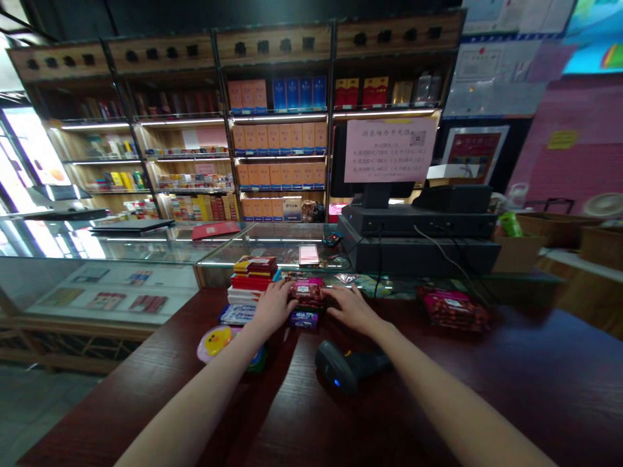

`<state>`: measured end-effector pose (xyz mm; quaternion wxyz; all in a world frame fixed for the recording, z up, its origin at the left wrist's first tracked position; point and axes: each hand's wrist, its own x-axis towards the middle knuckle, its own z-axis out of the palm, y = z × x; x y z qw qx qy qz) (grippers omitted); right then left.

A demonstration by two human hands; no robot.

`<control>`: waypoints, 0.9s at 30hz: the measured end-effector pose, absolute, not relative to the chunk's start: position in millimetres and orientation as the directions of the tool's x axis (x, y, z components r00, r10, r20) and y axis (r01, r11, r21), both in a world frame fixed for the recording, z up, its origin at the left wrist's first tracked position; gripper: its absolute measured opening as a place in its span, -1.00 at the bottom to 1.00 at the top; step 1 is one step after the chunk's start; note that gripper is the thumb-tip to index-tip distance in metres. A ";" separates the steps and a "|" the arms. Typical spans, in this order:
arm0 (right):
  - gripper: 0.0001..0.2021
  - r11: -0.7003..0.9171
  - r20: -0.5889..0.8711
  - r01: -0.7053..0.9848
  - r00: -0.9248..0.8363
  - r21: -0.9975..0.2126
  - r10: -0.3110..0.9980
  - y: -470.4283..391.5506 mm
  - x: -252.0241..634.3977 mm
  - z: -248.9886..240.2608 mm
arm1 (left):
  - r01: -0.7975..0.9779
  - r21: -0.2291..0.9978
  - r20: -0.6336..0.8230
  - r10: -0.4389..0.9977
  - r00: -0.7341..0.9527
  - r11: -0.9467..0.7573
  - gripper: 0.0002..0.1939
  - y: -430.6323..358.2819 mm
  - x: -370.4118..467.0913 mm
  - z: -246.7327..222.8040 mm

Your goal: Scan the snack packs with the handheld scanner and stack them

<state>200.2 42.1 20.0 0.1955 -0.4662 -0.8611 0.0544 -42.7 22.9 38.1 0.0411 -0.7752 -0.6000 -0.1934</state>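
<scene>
A red and pink snack packet [307, 290] with a white label lies on a small pile at the back of the dark wooden counter. My left hand [276, 305] grips its left edge, thumb in front and fingers behind. At the right edge, my right hand [354, 309] has its fingers stretched apart, fingertips touching or very near the packet. Below it shows a purple packet [304, 319]. Beside my left hand stands a stack of red, yellow and white boxes [253, 280], with blue-and-white packets [237, 314] in front.
A black barcode scanner [343, 366] lies between my forearms. A round container with a yellow duck [217, 340] sits partly behind my left forearm. More red snack packets [452, 308] are piled at right, before the dark cash drawer [423, 254]. Glass display cases [121, 285] stand at left.
</scene>
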 end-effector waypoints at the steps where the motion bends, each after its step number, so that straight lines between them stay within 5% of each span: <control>1: -0.44 0.554 0.281 0.784 -0.486 -0.279 0.828 44.2 197.9 19.1 | 0.952 0.145 0.344 0.916 0.205 -0.268 -0.47 22.7 -41.3 37.7; 8: -0.46 0.554 0.292 0.784 -0.480 -0.280 0.827 49.0 186.9 19.7 | 0.983 0.063 0.295 0.944 0.147 -0.173 -0.43 17.5 -30.3 40.1; 27: -0.43 0.563 0.364 0.759 -0.449 -0.326 0.816 60.5 191.0 -1.4 | 0.969 0.162 0.282 0.950 0.133 -0.184 -0.52 21.1 -30.6 38.6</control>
